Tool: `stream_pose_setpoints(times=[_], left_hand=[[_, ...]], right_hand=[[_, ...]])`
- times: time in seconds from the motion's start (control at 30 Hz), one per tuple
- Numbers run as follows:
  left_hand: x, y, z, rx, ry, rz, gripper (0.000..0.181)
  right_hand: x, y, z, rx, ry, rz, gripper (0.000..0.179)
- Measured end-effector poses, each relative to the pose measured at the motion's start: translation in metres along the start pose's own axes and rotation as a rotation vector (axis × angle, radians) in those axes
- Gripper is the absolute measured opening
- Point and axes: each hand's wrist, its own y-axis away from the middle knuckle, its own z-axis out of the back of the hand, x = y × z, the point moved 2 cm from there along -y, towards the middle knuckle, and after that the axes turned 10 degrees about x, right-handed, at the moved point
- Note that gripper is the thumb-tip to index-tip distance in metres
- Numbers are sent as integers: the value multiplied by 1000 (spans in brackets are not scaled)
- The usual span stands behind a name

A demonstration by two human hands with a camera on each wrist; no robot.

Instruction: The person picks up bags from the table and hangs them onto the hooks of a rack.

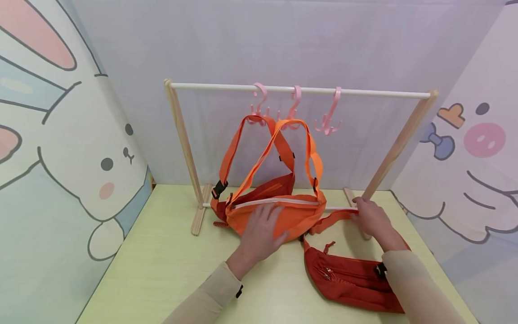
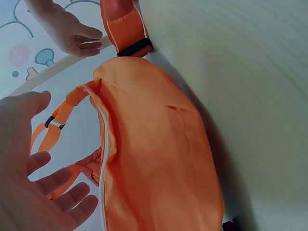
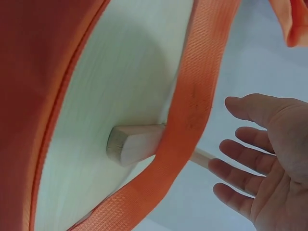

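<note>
A bright orange waist bag [image 1: 301, 218] with a white zipper hangs by its strap from a pink hook [image 1: 296, 105]. My left hand [image 1: 259, 234] is in front of it; in the left wrist view its fingers are loosely spread beside the zipper. Partly hidden behind hangs a darker red-orange waist bag [image 1: 270, 188], from another pink hook [image 1: 259, 101]. On the table at the right lies a red waist bag [image 1: 352, 281], partly covered by the right sleeve. Its orange strap [image 3: 195, 91] runs past my right hand [image 3: 269, 159], whose fingers are extended and hold nothing.
A rack with a white rail [image 1: 218, 87] and wooden legs stands on the pale yellow table [image 1: 141, 261]. At the right of the rail hangs a bare pink hook [image 1: 329, 114]. Cartoon-printed panels [image 1: 69, 157] flank the table, with a plain backdrop [image 1: 226, 40] behind.
</note>
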Motion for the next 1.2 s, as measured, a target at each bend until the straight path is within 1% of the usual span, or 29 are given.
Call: stream_pose_setpoints(times=[0.13, 0.3, 0.47, 0.53, 0.6, 0.67, 0.77, 0.87, 1.0, 1.1, 1.2], left_hand=[[-6, 1, -1, 38, 39, -1, 73], [-10, 4, -1, 59, 85, -9, 74], [-11, 6, -2, 77, 105, -13, 75], [-11, 6, -3, 91, 110, -10, 75], [-11, 6, -4, 111, 112, -7, 75], [-12, 6, -6, 138, 108, -3, 76], [-13, 6, -9, 199, 106, -9, 74], [-14, 6, -13, 275, 108, -35, 63], [-15, 7, -19, 365, 118, -77, 47], [-16, 9, -23, 407, 137, -77, 44], [-15, 11, -27, 432, 154, -64, 43]], right_hand=[[-4, -7, -8, 6, 50, 26, 42], [-6, -13, -17, -15, 89, 52, 30], [-5, -14, -22, -3, 99, 57, 18], [-4, -13, -24, 10, 89, 56, 13], [-5, -13, -25, 18, 83, 54, 11], [-6, -12, -26, 20, 79, 56, 13], [-9, -12, -25, 14, 79, 51, 17], [-11, -10, -21, 13, 49, 32, 19], [-9, -4, -12, 16, -41, -6, 18], [-6, 2, -5, -7, -94, -23, 17], [-2, 10, 0, -55, -112, -20, 16]])
